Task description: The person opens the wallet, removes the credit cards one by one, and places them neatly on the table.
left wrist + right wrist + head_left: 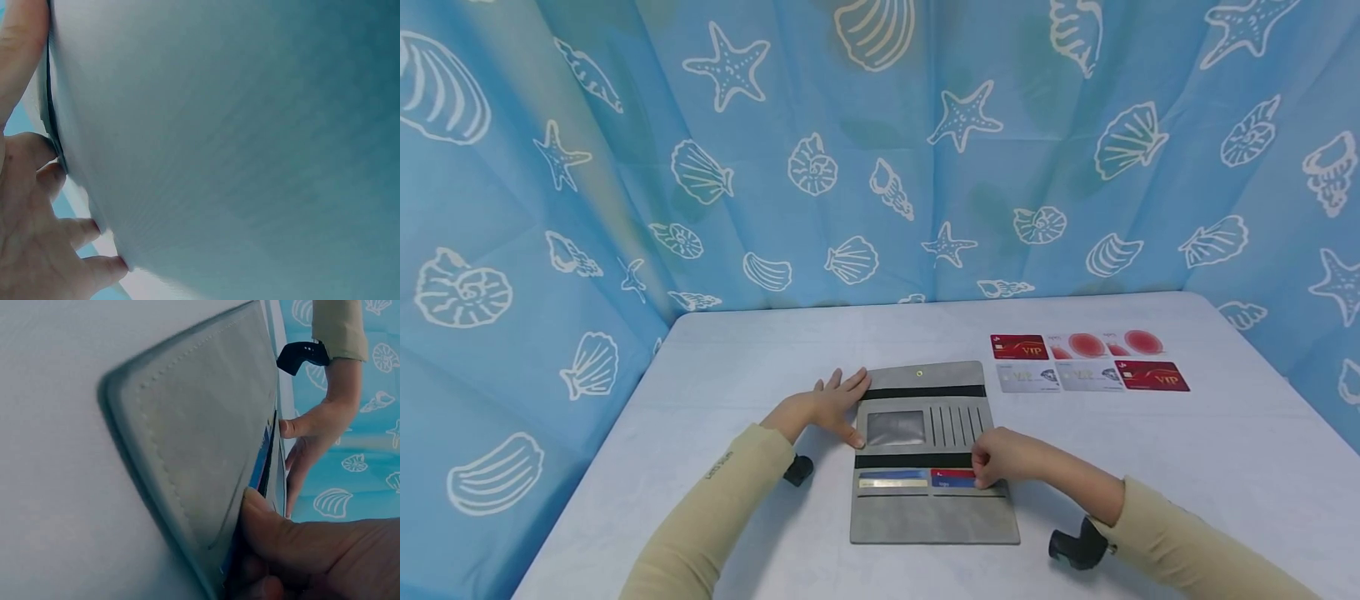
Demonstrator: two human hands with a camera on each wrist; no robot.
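Grey wallet [936, 521] is lying unfolded; red and blue cards [952, 482], apparently 2, are protruding from its lower right section, partly hidden.

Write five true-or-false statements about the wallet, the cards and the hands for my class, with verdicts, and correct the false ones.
1. The wallet lies open on the table, to the left of six loose cards. True.
2. All the loose cards are red. False: two are silver.
3. The right hand pinches a blue card at the wallet. True.
4. The wallet holds no cards. False: the blue card is tucked into it.
5. The left hand touches the wallet's edge. True.
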